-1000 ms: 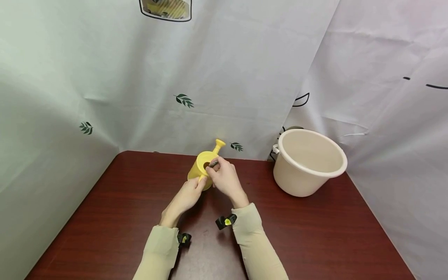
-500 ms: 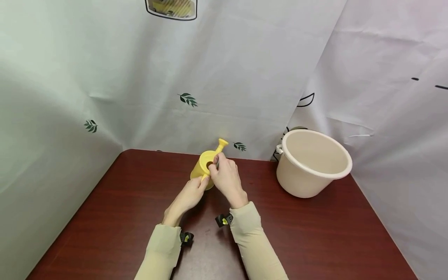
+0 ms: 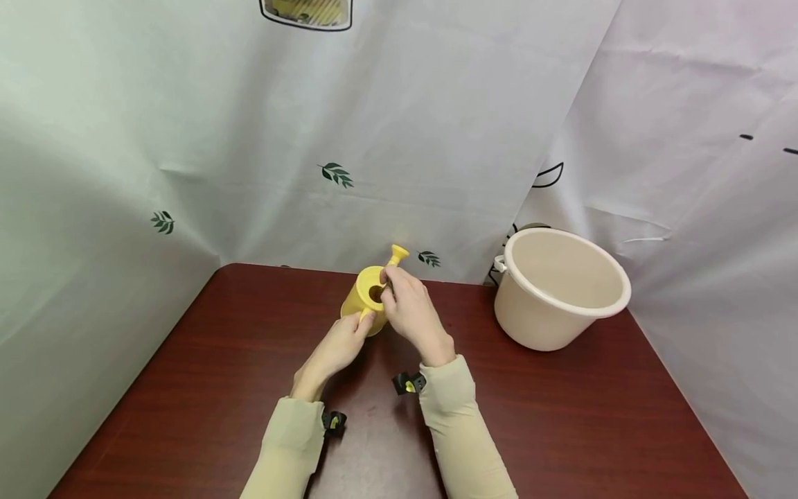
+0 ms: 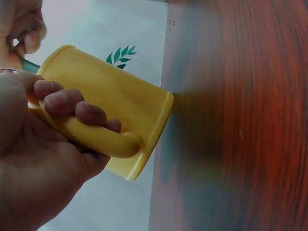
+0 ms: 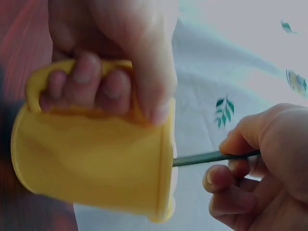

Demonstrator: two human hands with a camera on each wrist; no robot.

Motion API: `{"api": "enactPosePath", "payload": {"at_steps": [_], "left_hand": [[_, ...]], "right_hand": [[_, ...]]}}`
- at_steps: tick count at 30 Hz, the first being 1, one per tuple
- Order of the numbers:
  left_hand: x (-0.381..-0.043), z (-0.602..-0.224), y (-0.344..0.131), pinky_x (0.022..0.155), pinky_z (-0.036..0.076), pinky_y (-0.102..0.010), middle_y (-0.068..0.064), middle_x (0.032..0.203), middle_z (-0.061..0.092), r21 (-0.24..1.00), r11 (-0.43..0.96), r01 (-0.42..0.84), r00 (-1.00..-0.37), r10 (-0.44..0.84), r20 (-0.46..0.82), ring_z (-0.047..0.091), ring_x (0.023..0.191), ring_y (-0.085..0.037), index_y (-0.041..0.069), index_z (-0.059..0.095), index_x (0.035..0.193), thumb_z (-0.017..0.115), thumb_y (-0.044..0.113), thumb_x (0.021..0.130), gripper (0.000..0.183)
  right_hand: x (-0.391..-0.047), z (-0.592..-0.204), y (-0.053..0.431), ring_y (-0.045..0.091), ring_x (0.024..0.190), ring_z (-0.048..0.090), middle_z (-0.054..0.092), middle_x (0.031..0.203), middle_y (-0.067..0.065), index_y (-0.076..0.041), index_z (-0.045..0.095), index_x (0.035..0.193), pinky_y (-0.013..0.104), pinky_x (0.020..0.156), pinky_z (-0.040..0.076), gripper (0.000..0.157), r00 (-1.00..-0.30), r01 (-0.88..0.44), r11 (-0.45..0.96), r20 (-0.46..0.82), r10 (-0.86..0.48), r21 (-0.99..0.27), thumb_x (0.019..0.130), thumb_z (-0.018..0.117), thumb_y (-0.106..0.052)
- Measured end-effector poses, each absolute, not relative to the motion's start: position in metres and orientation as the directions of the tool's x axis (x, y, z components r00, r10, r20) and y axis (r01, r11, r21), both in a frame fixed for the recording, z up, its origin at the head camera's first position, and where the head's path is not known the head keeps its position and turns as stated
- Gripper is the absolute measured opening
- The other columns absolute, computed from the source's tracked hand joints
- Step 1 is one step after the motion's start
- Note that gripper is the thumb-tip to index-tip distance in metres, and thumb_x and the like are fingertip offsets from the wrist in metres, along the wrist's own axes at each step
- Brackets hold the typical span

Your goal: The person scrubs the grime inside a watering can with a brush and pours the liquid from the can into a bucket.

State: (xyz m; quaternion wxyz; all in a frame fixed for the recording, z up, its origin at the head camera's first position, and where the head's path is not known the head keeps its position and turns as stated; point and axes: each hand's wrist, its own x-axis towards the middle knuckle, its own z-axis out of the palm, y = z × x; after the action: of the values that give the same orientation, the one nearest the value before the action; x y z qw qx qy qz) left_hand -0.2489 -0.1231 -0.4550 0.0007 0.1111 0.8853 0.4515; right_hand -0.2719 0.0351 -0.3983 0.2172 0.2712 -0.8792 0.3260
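A yellow watering can [image 3: 354, 299] is held tilted above the table, its base off the surface in the left wrist view. My left hand [image 3: 337, 344] grips its handle [image 4: 91, 137], fingers wrapped round it. At the can's top, my right hand [image 3: 414, 312] pinches a thin dark green stick [image 5: 199, 159] between thumb and fingers. One end of the stick goes in at the can's top opening [image 3: 375, 294]; that end is hidden inside. The right wrist view shows a length of stick bare between the rim and my fingertips.
A large cream bucket [image 3: 539, 326] stands at the back right of the dark red wooden table [image 3: 249, 388]. Behind the table hangs a white cloth [image 3: 424, 138] printed with leaves. Black wrist straps [image 3: 408, 383] show at both cuffs.
The right hand has shifted slightly right relative to the can, uncovering more of the opening. The left hand keeps its grip on the handle. The head view has shifted a little.
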Motion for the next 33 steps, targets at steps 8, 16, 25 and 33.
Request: {"api": "enactPosePath", "payload": {"at_steps": [8,16,25,33], "left_hand": [[-0.250,-0.452,-0.119,0.058,0.036,-0.032,0.002,0.064,0.036,0.784,0.582,0.217,-0.972,0.206,0.116,0.038,0.057,-0.014,0.011,0.049,0.072,0.041,0.032,0.106,0.041],[-0.252,-0.449,-0.117,0.058,0.035,-0.031,0.002,0.064,0.036,0.780,0.582,0.229,-0.967,0.227,0.115,0.036,0.056,-0.014,0.011,0.048,0.072,0.041,0.033,0.107,0.042],[-0.252,-0.448,-0.118,0.057,0.035,-0.031,0.001,0.063,0.037,0.787,0.576,0.222,-0.968,0.230,0.104,0.036,0.055,-0.015,0.010,0.047,0.071,0.038,0.038,0.107,0.046],[-0.246,-0.453,-0.121,0.057,0.034,-0.031,0.000,0.063,0.037,0.809,0.561,0.172,-0.975,0.215,0.058,0.034,0.055,-0.015,0.010,0.047,0.074,0.037,0.040,0.106,0.046]], "right_hand": [[-0.280,-0.407,0.040,0.017,0.066,0.048,0.052,0.085,0.001,-0.005,0.055,0.100,0.030,0.061,0.044,0.011,-0.777,-0.605,0.642,0.524,-0.349,-0.470,0.093,0.049,0.002],[-0.280,-0.409,0.038,0.017,0.058,0.048,0.052,0.080,-0.003,-0.013,0.055,0.097,0.030,0.050,0.040,0.010,-0.824,-0.513,0.729,0.496,-0.272,-0.453,0.093,0.052,-0.005],[-0.272,-0.402,0.029,0.018,0.055,0.047,0.048,0.072,-0.002,-0.009,0.054,0.094,0.030,0.048,0.038,0.004,-0.838,-0.457,0.751,0.515,-0.183,-0.477,0.091,0.054,-0.008],[-0.257,-0.396,0.021,0.018,0.056,0.046,0.044,0.071,-0.002,-0.012,0.049,0.088,0.030,0.049,0.038,0.011,-0.802,-0.501,0.733,0.565,-0.194,-0.460,0.090,0.056,-0.005]]}}
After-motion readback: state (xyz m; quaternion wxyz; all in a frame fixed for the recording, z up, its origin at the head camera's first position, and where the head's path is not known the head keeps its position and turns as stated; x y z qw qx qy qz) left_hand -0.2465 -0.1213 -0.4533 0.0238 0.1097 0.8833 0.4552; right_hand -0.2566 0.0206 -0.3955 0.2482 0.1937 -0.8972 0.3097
